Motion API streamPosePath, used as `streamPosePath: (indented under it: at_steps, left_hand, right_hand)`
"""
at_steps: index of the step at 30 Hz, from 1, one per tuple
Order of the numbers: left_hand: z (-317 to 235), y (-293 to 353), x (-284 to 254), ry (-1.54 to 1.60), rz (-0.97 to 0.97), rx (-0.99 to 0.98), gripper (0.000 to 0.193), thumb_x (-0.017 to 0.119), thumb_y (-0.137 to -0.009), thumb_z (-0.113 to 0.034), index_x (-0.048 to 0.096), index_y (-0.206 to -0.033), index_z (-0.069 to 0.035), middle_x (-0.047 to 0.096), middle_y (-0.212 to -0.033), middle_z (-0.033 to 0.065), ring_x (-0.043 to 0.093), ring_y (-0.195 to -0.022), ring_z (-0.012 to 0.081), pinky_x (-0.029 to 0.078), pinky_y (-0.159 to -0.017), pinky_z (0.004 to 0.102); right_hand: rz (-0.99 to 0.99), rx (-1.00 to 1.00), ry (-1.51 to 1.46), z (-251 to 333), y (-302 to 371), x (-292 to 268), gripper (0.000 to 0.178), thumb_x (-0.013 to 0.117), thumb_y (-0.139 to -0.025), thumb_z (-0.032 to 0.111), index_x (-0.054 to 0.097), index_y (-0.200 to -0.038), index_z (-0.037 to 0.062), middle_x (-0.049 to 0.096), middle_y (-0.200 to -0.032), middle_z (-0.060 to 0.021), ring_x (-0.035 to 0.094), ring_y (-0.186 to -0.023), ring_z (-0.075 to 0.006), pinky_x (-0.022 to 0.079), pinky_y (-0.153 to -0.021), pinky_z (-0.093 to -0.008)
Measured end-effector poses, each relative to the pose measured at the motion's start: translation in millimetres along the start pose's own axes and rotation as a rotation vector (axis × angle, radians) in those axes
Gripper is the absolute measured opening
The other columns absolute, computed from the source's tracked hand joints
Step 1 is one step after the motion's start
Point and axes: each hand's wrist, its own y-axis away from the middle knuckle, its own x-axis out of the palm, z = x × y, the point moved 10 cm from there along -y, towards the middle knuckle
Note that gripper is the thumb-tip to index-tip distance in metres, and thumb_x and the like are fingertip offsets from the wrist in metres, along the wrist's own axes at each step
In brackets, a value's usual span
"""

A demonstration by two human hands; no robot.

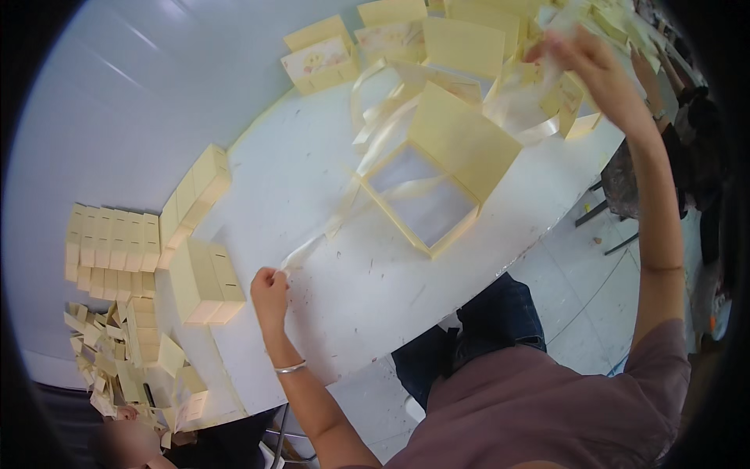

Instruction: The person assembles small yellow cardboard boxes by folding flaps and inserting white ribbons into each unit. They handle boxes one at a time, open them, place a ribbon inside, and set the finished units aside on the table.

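Note:
My left hand [271,295] is closed in a pinch on the end of a cream satin ribbon [303,252] over the left part of the table. From there the ribbon runs toward an open pale yellow box [433,246], and a pale strip crosses its white inside. The box's lid [469,141] stands raised toward the far right. My right hand [590,66] is lifted high at the far right, its fingers bent around a whitish, motion-smeared ribbon [556,55]. Whether both hands hold the same ribbon I cannot tell.
More open yellow boxes with printed panels [320,64] and loose ribbons crowd the white table's [344,289] far side. Closed boxes [207,281] stand stacked at left, beside a heap of small pieces [101,352]. Another person [129,442] sits lower left; others work far right.

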Motion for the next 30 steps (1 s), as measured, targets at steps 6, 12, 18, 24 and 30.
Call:
streamPosePath:
  at_steps: [6, 12, 18, 24, 30]
  left_hand:
    - [-61, 75, -53, -0.298, -0.624, 0.269, 0.038, 0.056, -0.082, -0.023, 0.047, -0.114, -0.004, 0.054, -0.099, 0.0114, 0.051, -0.076, 0.0164, 0.043, -0.063, 0.0286]
    - [-182, 110, 72, 0.378, 0.186, 0.472, 0.06, 0.043, -0.087, -0.04, 0.025, -0.133, -0.006, 0.043, -0.122, 0.0147, 0.053, -0.094, 0.0196, 0.047, -0.073, 0.0299]
    - [-198, 106, 116, 0.577, 0.329, 0.327, 0.065, 0.047, -0.077, -0.031, 0.024, -0.132, -0.003, 0.044, -0.122, 0.0174, 0.055, -0.101, 0.0295, 0.053, -0.073, 0.0381]
    - [-173, 109, 126, 0.843, 0.503, 0.092, 0.068, 0.044, -0.067, -0.015, 0.024, -0.129, 0.002, 0.043, -0.121, 0.0203, 0.052, -0.103, 0.0379, 0.05, -0.076, 0.0505]
    - [-167, 105, 124, 0.92, 0.552, 0.068, 0.066, 0.045, -0.065, -0.014, 0.027, -0.126, 0.005, 0.043, -0.12, 0.0217, 0.05, -0.105, 0.0396, 0.049, -0.076, 0.0559]
  right_hand:
    - [0.181, 0.277, -0.297, 43, -55, 126, 0.024, 0.045, -0.089, 0.02, 0.058, -0.102, 0.0043, 0.053, -0.064, -0.0062, 0.051, -0.06, -0.013, 0.043, -0.061, -0.0315]
    - [0.582, 0.108, 0.321, 0, -38, 211, 0.013, 0.049, -0.079, 0.009, 0.059, -0.074, 0.0025, 0.053, -0.062, -0.0143, 0.054, -0.061, -0.0295, 0.042, -0.057, -0.0385]
    - [0.712, 0.053, 0.424, -12, -32, 229, 0.008, 0.051, -0.066, 0.001, 0.059, -0.067, 0.0006, 0.058, -0.068, -0.0167, 0.057, -0.064, -0.0328, 0.043, -0.057, -0.0408]
    - [0.796, 0.078, 0.378, -21, -24, 251, 0.011, 0.05, -0.071, 0.002, 0.061, -0.072, 0.0003, 0.06, -0.072, -0.015, 0.06, -0.068, -0.0315, 0.045, -0.057, -0.0411]
    - [0.75, 0.034, 0.258, -28, -30, 273, 0.016, 0.049, -0.076, 0.007, 0.062, -0.081, 0.001, 0.061, -0.075, -0.0153, 0.06, -0.069, -0.0314, 0.046, -0.06, -0.0401]
